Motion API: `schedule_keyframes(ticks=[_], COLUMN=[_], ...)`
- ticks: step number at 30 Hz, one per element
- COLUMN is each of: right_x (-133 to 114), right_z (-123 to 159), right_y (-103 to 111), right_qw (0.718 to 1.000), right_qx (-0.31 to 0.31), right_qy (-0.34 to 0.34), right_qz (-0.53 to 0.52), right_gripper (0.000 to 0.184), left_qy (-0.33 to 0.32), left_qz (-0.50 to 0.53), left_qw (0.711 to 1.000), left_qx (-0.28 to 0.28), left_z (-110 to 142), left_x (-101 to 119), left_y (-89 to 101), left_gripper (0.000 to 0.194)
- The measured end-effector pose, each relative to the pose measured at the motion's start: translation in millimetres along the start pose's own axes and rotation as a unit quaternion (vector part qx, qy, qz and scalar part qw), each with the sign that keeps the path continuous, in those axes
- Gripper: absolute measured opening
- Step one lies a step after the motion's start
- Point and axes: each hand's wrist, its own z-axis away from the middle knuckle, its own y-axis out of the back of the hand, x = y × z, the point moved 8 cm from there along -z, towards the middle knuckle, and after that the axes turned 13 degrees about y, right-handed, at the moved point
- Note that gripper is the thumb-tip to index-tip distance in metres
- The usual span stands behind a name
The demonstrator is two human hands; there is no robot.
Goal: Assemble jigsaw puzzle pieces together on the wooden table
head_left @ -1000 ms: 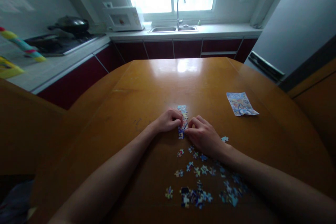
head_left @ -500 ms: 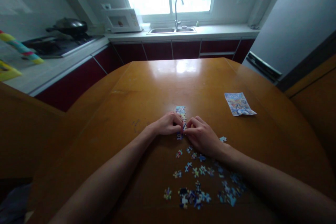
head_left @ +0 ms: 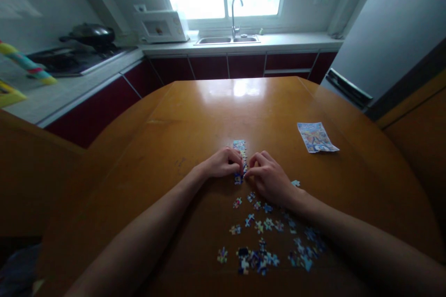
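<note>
A narrow strip of joined jigsaw puzzle pieces [head_left: 239, 144] lies upright in front of me on the table. My left hand [head_left: 225, 162] is curled over its left side, fingers bent and pressed on the strip, hiding its middle. On the right, my right hand [head_left: 270, 176] has thumb and index finger pinched low at the strip's right edge, around what seems a puzzle piece, mostly hidden by the fingertips. Below the hands lie several loose jigsaw pieces [head_left: 259, 227], with a darker heap of pieces [head_left: 259, 260] nearer me and a bluish heap [head_left: 303, 254] beside my right forearm.
A creased picture sheet [head_left: 317, 138] lies to the right on the wooden table [head_left: 195, 116]. Beyond the table's far edge are a counter with a sink [head_left: 214, 41], a microwave [head_left: 162, 27] and, on the left, a stove with a pan [head_left: 92, 35]. A fridge [head_left: 386, 32] stands right.
My right hand's fingertips have shifted slightly, leaving a little more of the strip's right edge in sight. My left hand stays on the strip. The loose pieces lie as before.
</note>
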Motion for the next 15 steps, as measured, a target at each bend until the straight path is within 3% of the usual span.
schedule_keyframes(ticks=[10,15], right_x=[7.5,8.8], right_z=[1.2,1.1], right_y=[2.6,2.0], right_qw=[0.999,1.0], right_qx=[0.037,0.02], right_qy=[-0.002,-0.006], right_qz=[-0.025,-0.004], right_gripper=[0.022,0.026], left_qy=[0.001,0.005], left_qz=[-0.022,-0.026], left_qw=[1.0,1.0], left_qx=[0.005,0.004], left_z=[-0.3,-0.9], left_x=[1.6,-0.6], left_y=[-1.5,-2.6], left_gripper=[0.026,0.025])
